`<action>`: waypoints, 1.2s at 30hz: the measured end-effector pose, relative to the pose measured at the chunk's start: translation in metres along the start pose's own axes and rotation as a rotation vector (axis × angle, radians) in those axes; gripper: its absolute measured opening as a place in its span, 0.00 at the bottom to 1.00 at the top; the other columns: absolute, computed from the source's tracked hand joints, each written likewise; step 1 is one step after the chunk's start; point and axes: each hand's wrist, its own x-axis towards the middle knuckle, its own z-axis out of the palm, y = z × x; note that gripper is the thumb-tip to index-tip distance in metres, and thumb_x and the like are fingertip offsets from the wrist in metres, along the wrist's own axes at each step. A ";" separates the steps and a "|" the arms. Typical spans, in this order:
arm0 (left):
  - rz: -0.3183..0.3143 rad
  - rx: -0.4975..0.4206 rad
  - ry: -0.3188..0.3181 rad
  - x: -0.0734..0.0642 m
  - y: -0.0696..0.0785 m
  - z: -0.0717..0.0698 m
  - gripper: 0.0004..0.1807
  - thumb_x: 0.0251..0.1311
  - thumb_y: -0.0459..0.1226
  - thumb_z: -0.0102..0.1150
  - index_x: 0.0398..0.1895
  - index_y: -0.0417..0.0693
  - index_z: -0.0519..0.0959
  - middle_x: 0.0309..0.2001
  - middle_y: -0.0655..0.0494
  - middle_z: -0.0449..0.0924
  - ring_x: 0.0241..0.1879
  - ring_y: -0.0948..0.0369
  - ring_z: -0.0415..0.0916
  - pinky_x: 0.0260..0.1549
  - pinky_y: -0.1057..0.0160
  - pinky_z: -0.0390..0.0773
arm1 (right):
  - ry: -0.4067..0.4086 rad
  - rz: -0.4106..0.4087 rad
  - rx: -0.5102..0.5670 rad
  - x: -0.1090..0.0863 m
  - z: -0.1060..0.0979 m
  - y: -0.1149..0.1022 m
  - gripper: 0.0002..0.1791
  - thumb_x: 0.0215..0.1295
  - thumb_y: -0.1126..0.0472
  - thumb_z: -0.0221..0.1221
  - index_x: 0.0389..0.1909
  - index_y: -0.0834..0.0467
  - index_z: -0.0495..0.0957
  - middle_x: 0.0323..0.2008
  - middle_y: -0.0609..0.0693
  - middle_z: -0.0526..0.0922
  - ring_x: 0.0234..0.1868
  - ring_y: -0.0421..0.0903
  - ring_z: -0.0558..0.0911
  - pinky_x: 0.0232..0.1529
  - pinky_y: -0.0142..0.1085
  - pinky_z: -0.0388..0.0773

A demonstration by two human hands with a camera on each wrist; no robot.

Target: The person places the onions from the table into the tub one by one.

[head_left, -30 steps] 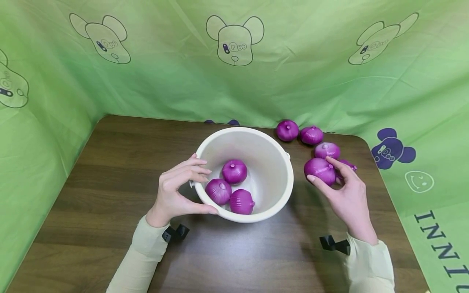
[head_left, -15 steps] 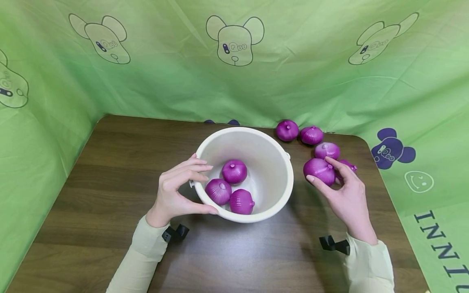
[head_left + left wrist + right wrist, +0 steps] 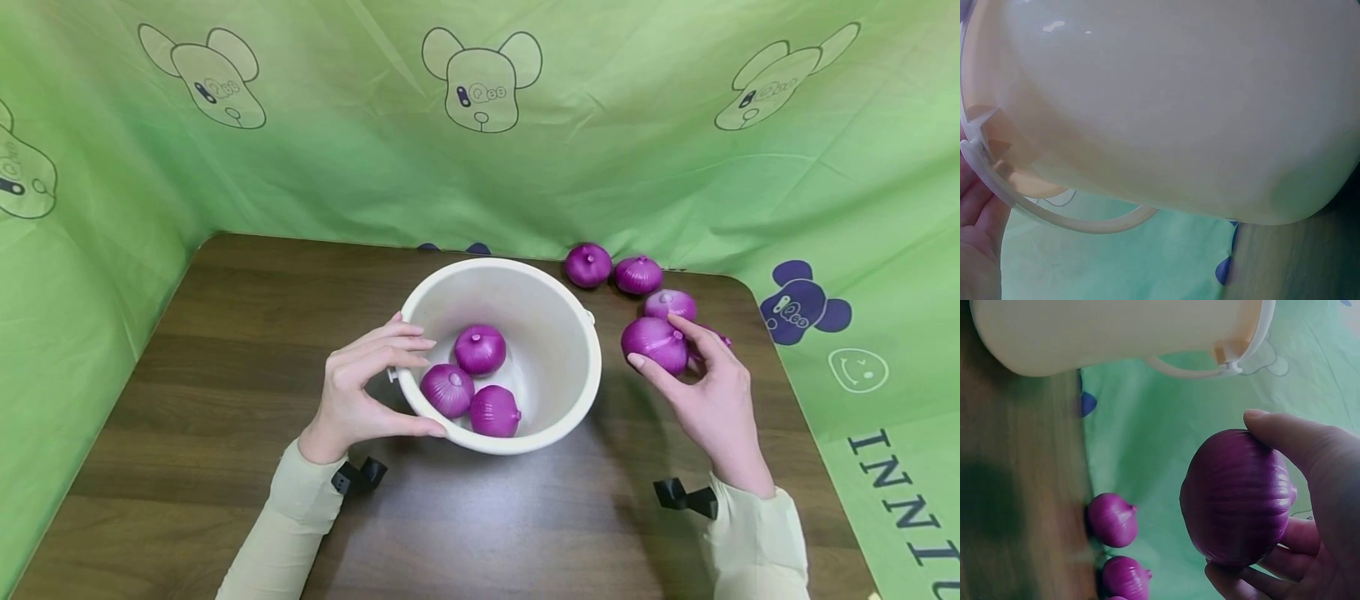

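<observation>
A white bucket [image 3: 551, 354] stands mid-table with three purple onions inside, among them one onion [image 3: 480, 350] toward the back. My left hand [image 3: 367, 387] grips the bucket's rim on its left side, thumb along the near edge and fingers over the top. Right of the bucket, my right hand [image 3: 708, 396] holds a purple onion [image 3: 654, 345] between thumb and fingers. In the right wrist view the held onion [image 3: 1238, 497] is clear of the table. The bucket's handle [image 3: 1097, 224] hangs on its far side in the left wrist view.
Several more onions lie at the back right, including one onion [image 3: 588, 266] at the table's far edge and another onion [image 3: 638, 275] beside it. One is partly hidden behind the right hand. A green printed cloth [image 3: 480, 183] hangs behind the wooden table [image 3: 225, 350].
The right hand and its onion have barely moved, with a slight rise in the picture. The left hand and bucket stay in place.
</observation>
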 end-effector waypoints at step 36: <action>0.007 -0.003 0.002 -0.001 -0.001 0.000 0.33 0.35 0.57 0.85 0.32 0.38 0.85 0.41 0.43 0.87 0.46 0.43 0.83 0.61 0.39 0.75 | 0.045 -0.091 0.098 0.003 -0.009 -0.047 0.40 0.49 0.67 0.79 0.66 0.47 0.78 0.58 0.47 0.80 0.55 0.38 0.78 0.50 0.19 0.77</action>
